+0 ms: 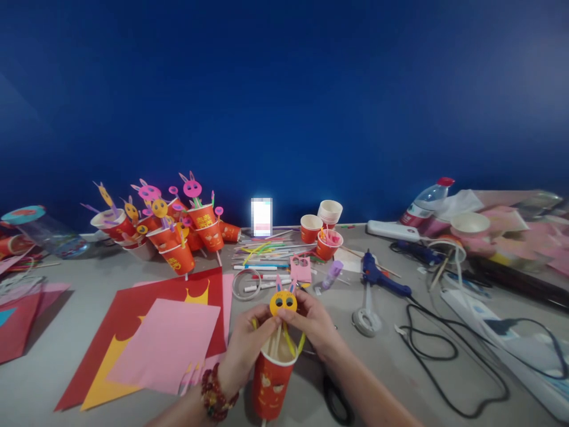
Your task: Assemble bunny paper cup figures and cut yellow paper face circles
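Note:
A red paper cup (269, 385) stands at the near edge of the grey table (62, 379). My left hand (243, 350), with a bead bracelet on the wrist, wraps round the cup's rim. My right hand (313, 323) pinches a yellow bunny face (283, 302) with two eye holes and pink ears, held just above the cup. Yellow straws (291, 344) and a stick rise out of the cup below the face. Both hands have their fingers closed.
Pink, red and yellow paper sheets (164, 338) lie left of the cup. Several finished bunny cups (178, 228) stand at the back left. Straws and pens (267, 255), a blue glue gun (377, 274), a tape roll (367, 320), black cables (444, 350), scissors (335, 403) and a bottle (424, 204) lie around.

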The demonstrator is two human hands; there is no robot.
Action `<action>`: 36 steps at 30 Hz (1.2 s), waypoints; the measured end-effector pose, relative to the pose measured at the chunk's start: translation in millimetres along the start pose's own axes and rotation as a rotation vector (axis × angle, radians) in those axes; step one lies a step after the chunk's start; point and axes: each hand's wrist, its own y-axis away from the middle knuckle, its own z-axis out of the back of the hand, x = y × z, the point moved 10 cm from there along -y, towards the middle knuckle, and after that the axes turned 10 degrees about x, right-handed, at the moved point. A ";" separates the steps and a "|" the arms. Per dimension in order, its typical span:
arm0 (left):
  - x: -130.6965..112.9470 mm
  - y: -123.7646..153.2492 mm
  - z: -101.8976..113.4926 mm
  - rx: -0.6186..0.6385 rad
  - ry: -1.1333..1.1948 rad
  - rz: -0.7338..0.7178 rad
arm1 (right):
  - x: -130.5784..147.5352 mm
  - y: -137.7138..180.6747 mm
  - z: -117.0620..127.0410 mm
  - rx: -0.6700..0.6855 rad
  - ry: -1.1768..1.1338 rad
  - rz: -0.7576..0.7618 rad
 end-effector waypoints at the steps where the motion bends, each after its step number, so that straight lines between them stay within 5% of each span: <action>1: -0.1 0.3 -1.0 0.000 -0.002 0.005 | -0.5 0.3 0.2 -0.001 0.000 -0.007; 25: -8.0 7.1 -20.6 0.119 0.285 -0.016 | 11.0 4.7 14.1 -0.125 0.009 0.011; 31: -7.2 15.4 -41.1 0.340 0.144 0.051 | 13.9 6.6 25.3 -0.191 -0.022 0.017; 36: -2.6 15.6 -31.4 0.291 -0.047 0.065 | 22.6 5.9 26.0 -0.146 -0.010 0.039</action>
